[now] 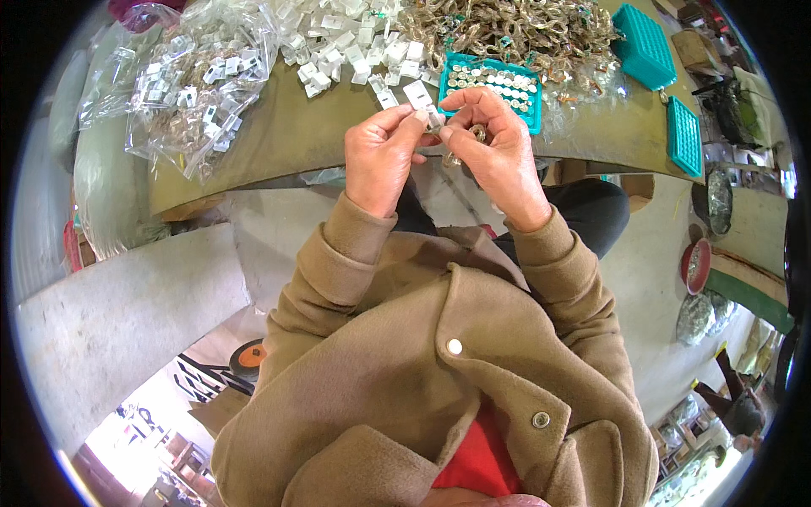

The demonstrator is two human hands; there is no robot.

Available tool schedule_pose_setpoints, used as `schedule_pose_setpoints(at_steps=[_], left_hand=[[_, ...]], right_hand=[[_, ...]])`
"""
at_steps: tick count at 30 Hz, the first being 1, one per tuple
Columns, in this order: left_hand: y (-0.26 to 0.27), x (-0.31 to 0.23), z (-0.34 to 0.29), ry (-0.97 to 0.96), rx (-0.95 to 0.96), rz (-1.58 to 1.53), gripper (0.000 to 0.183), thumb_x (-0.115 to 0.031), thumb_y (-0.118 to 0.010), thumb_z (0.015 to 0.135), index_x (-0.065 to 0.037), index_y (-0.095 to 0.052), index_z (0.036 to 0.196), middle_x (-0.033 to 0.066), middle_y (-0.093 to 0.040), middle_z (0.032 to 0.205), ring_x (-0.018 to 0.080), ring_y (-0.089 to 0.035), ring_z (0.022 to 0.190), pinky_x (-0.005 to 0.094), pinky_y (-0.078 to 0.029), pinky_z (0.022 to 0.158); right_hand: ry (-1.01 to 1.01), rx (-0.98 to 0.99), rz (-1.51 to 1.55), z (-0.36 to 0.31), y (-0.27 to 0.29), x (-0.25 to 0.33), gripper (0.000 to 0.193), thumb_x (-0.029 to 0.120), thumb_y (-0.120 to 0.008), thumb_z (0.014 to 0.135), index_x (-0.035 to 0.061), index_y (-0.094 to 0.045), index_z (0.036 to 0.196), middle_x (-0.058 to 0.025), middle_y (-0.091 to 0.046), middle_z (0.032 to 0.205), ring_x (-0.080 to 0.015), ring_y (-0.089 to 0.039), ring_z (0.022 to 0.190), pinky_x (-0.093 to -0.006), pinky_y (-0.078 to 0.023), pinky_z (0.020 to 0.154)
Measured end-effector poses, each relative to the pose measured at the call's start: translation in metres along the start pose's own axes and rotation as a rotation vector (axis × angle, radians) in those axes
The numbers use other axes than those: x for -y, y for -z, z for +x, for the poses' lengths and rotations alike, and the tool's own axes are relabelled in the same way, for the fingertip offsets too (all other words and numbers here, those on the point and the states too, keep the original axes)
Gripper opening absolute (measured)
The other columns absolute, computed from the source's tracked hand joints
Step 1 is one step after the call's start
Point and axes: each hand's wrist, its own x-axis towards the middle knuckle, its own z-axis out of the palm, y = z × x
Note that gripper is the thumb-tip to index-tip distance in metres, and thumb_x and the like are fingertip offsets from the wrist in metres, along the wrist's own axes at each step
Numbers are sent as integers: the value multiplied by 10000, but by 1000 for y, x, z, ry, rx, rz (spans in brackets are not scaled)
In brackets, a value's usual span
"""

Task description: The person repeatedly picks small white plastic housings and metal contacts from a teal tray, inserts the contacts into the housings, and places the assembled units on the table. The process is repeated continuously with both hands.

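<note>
A white boxy plastic housing (417, 95) is pinched by the left hand (380, 159), a clear-gold looped cable (453, 158) by the right hand (500, 154); joining seems underway, careful alignment needed.

Two hands (376, 165) (504, 160), dozens of white plastic pieces (359, 61), at least three teal trays (530, 125) (646, 52) (683, 139)

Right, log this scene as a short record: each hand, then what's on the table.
Left hand: pinching a white plastic piece
Right hand: fingers close to the left's, holding a translucent coil
Just beyond hands: teal tray holding round whitish pieces
Far side of table: white-piece pile, coil pile
Table left: clear bag of similar white pieces
Table right: two more teal trays
</note>
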Motion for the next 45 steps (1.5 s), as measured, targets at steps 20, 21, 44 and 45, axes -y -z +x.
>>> schedule_pose_setpoints(at_steps=[20,21,44,45], left_hand=[[18,-4,2,536,82,-862,289,-124,-537,988,-3,-548,1250,111,-637,1188,-60,-510,561,88,-389,402],[18,-4,2,545,84,-859,288,-125,-536,989,-1,-547,1249,112,-638,1191,-48,-548,595,86,-409,412],[-14,31,-6,338,281,-194,158,-102,-581,949,-10,-627,1070,99,-693,1008,125,-670,848,253,-557,760],[-14,32,-6,372,268,-189,168,-107,-583,952,-10,-629,1082,94,-691,1012,120,-669,854,244,-559,756]], right_hand=[[215,-63,-161,-8,-8,-17,128,-61,-574,857,25,-556,950,-77,-592,835,-137,-588,730,-267,-487,629],[224,-60,-179,-8,-7,-18,127,-55,-589,859,24,-553,952,-64,-588,836,-115,-572,723,-257,-479,630],[337,-315,-777,12,66,-33,73,100,-678,844,61,-682,906,-103,-627,812,-316,-618,695,-369,-497,619],[355,-314,-811,13,64,-35,73,110,-677,847,64,-683,903,-102,-624,812,-316,-620,705,-376,-498,626]])
